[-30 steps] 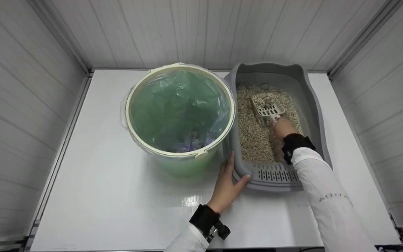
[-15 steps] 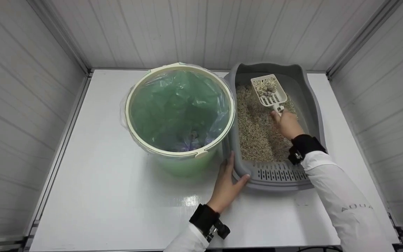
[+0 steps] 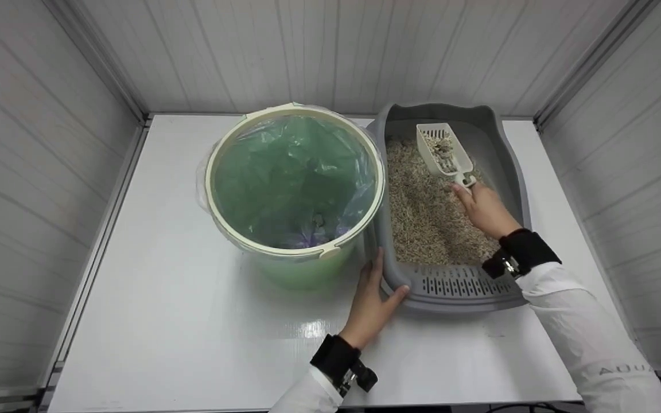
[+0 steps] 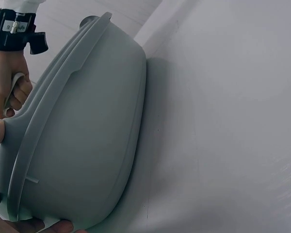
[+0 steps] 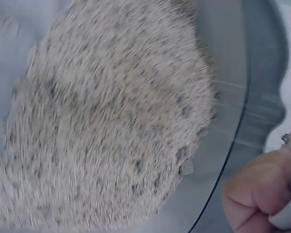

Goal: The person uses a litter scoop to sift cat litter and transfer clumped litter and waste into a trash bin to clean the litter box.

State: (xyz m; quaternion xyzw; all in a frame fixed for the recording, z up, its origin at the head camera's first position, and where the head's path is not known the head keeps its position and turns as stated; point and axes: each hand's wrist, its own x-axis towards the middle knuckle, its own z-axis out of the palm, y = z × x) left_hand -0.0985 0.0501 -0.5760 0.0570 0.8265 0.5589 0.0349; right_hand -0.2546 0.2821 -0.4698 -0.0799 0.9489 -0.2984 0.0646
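Note:
My right hand (image 3: 486, 209) grips the handle of a white slotted litter scoop (image 3: 429, 160) above the right-hand side of a grey litter box (image 3: 385, 229). Pale pellets and greyish lumps lie in the scoop, which is tilted. In the right wrist view, curled fingers (image 5: 262, 189) wrap the scoop's handle, and the litter (image 5: 106, 116) below is blurred. My left hand (image 3: 369, 307) rests on the box's near left corner, thumb on the front edge and fingers straight along the side. The left wrist view has the box's outer wall (image 4: 92, 121) beside those fingertips.
A green bucket with a cream rim (image 3: 209, 189) stands left of the box, close against it. Its clear plastic liner (image 3: 293, 155) hangs inside, with a greyish lump (image 3: 318, 219) at the bottom. Pale panelled walls (image 3: 319, 57) surround the white table (image 3: 181, 321).
The right hand has lifted the scoop out of the litter, moved slightly right and toward the front, and tilted it. Fewer pellets now cover its far end. The left hand stays put.

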